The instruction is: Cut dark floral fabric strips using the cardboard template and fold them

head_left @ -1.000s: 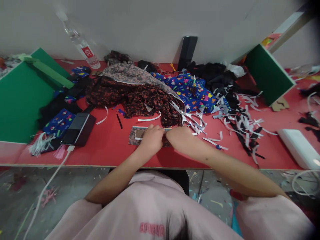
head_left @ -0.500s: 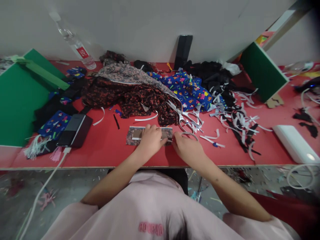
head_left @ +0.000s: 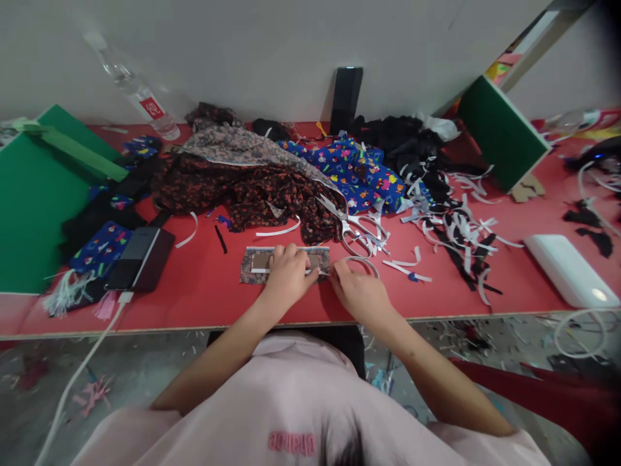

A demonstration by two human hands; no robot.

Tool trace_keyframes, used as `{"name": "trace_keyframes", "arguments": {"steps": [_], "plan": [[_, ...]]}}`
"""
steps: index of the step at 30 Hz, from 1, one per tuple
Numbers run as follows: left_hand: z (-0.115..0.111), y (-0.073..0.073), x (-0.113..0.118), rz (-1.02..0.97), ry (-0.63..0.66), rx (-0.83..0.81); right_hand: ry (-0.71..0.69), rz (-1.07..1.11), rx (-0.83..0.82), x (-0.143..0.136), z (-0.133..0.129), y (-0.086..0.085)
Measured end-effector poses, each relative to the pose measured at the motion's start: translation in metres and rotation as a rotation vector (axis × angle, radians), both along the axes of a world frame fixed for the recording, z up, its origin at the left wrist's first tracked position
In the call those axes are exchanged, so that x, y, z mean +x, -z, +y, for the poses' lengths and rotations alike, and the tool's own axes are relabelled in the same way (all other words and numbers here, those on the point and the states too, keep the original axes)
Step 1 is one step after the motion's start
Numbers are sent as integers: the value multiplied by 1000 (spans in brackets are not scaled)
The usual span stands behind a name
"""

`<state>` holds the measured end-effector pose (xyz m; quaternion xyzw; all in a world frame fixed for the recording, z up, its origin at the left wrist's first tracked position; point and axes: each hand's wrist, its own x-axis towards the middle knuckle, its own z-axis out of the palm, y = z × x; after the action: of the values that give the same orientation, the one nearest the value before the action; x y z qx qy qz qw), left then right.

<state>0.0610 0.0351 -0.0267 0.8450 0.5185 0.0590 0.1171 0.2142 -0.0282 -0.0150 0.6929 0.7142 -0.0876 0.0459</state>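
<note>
A small rectangle of dark patterned fabric [head_left: 251, 266] with a brown card on it lies flat on the red table [head_left: 204, 291]. My left hand [head_left: 287, 277] presses down on its middle. My right hand [head_left: 359, 292] pinches a thin white strip [head_left: 361, 260] at the rectangle's right end; the strip loops off to the right. Silver scissors [head_left: 350, 224] lie just beyond my right hand, apart from it.
Heaps of dark floral fabric [head_left: 242, 188] and blue printed fabric [head_left: 361, 169] fill the back. White and black strip offcuts [head_left: 456, 233] litter the right. A phone [head_left: 140, 257] with its cable lies left, beside a green board [head_left: 33, 194]. A water bottle [head_left: 130, 87] and a white box [head_left: 565, 268] stand near.
My right hand has drawn back from the top edge of the rectangle to its right end, pulling the white strip. My left hand stays pressed on the fabric.
</note>
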Motion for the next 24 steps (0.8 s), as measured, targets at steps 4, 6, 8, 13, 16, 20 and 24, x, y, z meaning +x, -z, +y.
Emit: {"name": "trace_keyframes", "arguments": {"steps": [4, 6, 8, 13, 16, 20, 24], "plan": [[-2, -1, 0, 10, -9, -11, -9, 12, 47, -1, -7, 6], [-3, -1, 0, 10, -11, -16, -22, 23, 81, -2, -10, 9], [-4, -2, 0, 7, -13, -19, -38, 28, 113, -3, -12, 12], [-5, -2, 1, 4, -35, -21, -68, 16, 167, -5, -16, 20], [-5, -2, 2, 1, -42, -19, -83, 29, 243, 0, -25, 19], [-6, -3, 2, 0, -34, -13, 25, -30, 373, 27, -35, 6], [-10, -6, 3, 8, -24, 6, 178, -186, 494, 69, -15, -2]]}}
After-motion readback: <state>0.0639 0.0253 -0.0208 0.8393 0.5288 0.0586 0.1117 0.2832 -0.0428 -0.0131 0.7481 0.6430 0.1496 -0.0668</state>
